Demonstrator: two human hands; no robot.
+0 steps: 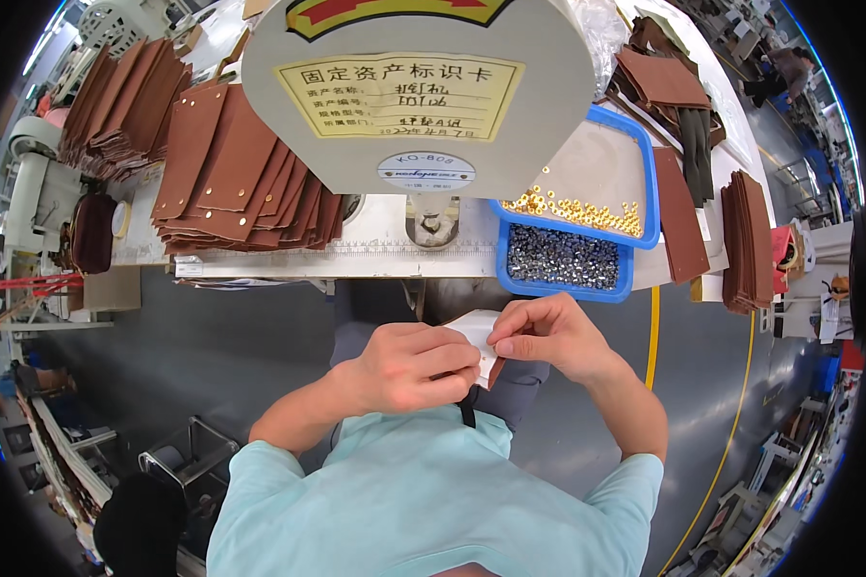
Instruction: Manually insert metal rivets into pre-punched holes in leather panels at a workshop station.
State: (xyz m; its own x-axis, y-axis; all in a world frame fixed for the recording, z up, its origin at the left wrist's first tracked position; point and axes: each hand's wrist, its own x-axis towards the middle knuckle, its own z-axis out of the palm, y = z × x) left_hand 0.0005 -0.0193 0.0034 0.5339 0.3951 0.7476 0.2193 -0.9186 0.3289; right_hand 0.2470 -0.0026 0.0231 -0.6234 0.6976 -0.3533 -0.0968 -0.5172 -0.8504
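My left hand (416, 365) and my right hand (547, 334) meet in front of my chest, both closed on a small white sheet (473, 327) with a brown leather edge showing under it (496, 370). A black strap (466, 411) hangs just below my hands. Both hands are held low, in front of the white work table (356, 252) and the grey press machine (416, 87) that stands on it.
A fanned stack of brown leather pieces (241, 173) lies on the table's left. At the right are a blue tray of gold rivets (587, 207) and another of dark rivets (563, 258). More brown pieces (746, 240) lie farther right. A yellow line (656, 327) marks the grey floor.
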